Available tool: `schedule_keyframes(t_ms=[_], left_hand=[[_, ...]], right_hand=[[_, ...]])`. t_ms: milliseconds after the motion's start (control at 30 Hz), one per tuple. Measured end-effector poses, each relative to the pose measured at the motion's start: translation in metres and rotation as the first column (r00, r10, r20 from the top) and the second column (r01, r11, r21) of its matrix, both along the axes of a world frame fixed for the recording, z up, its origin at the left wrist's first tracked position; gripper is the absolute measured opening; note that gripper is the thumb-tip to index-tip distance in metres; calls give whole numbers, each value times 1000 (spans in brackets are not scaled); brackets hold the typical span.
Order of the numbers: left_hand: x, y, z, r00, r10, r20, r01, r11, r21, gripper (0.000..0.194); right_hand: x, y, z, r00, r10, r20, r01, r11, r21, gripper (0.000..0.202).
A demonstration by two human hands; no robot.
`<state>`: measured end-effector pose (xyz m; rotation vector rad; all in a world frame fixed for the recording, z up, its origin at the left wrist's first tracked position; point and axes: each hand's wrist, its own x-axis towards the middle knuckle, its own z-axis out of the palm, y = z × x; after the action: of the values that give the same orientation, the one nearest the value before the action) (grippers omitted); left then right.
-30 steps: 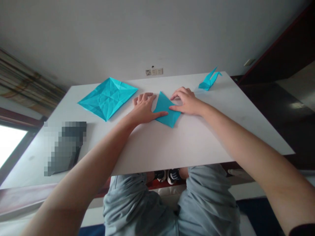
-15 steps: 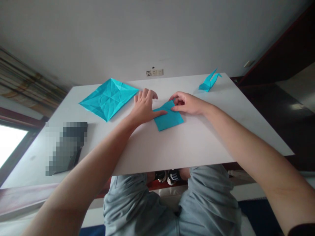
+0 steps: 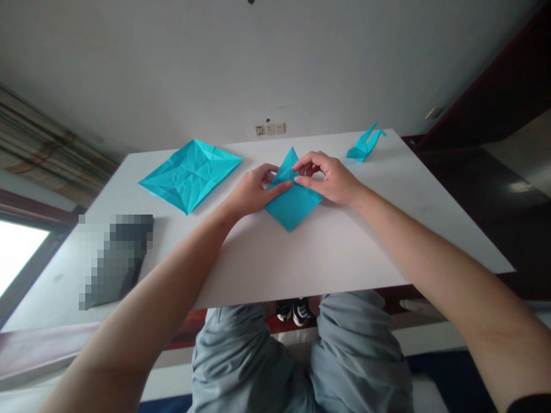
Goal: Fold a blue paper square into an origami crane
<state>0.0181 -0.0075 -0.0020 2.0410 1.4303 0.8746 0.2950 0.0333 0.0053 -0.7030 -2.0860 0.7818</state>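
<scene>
A folded blue origami paper (image 3: 293,207) lies on the white table in front of me, turned like a diamond with one corner toward me and a pointed corner at the far side. My left hand (image 3: 253,190) grips its left edge, the thumb lying over the top and the fingers curled at the side. My right hand (image 3: 325,176) is closed at the paper's upper right, thumb and fingertips pinching a layer near the middle. The fingers partly hide the paper's right side.
On the white table (image 3: 344,252), a creased blue sheet (image 3: 189,175) is spread at the left. A folded blue paper crane (image 3: 365,146) stands at the back right. A dark, pixelated object (image 3: 124,258) lies at the left. Wall sockets (image 3: 270,129) sit behind the table.
The folded paper has turned from a squarish pose to a diamond, its far corner now pointing away from me. My left hand has come nearer and closed on its left edge.
</scene>
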Motion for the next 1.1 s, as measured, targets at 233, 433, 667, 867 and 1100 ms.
schedule_keyframes(t_ms=[233,433,667,867,1100], left_hand=[[8,-2,6,981,-73,178,57,994,90,37],[6,-1,6,980,-25,200,-9,986,164,41],[4,-3,3,980,-12,201,-13,992,122,46],[6,-6,10,990,-49,134,30,989,143,37],[2,-12,11,985,-175,13,173,981,89,88]], right_hand=[[7,14,-18,991,-126,-38,128,989,69,69],[3,13,-9,1000,-15,-7,13,971,-240,63],[-3,12,-12,993,-2,-115,-40,933,-357,62],[1,13,-16,978,21,-208,-101,919,-380,73],[5,19,-17,981,-52,-186,-23,926,-378,63]])
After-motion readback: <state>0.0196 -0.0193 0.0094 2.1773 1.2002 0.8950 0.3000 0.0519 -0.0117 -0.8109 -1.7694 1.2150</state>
